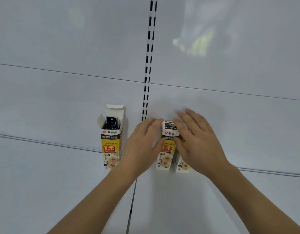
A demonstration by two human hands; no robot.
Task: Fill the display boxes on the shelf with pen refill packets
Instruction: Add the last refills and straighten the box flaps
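Closest to me, both forearms reach up and in toward the middle of the white shelf (pixel 213 208), and both hands meet on one box. My left hand (pixel 140 146) lies against the left side of the middle display box (pixel 167 146), thumb pressing its front near the yellow price band and fingers running up to the top corner; my right hand (pixel 196 141) covers the right side, fingers laid nearly straight across the top edge and thumb on the front. Neither hand curls round the box: they press it between them, which I judge is to steady it, or to work at its closed top flap, so that it can be opened for loading. I hold no pen refill packet in either hand, and whether this box has anything inside I cannot tell, since its top is shut. Just beside it on the right, half hidden under my right hand, stands a third box (pixel 182 164) of the same print; its top is hidden, so its contents are unknown. Well apart to the left stands the open box (pixel 110 144), lid flap upright and side flaps spread, with dark refill packets (pixel 111 123) standing upright inside it, apparently filled. Behind everything runs the slotted upright (pixel 148 68) between the pale back panels (pixel 61 48).
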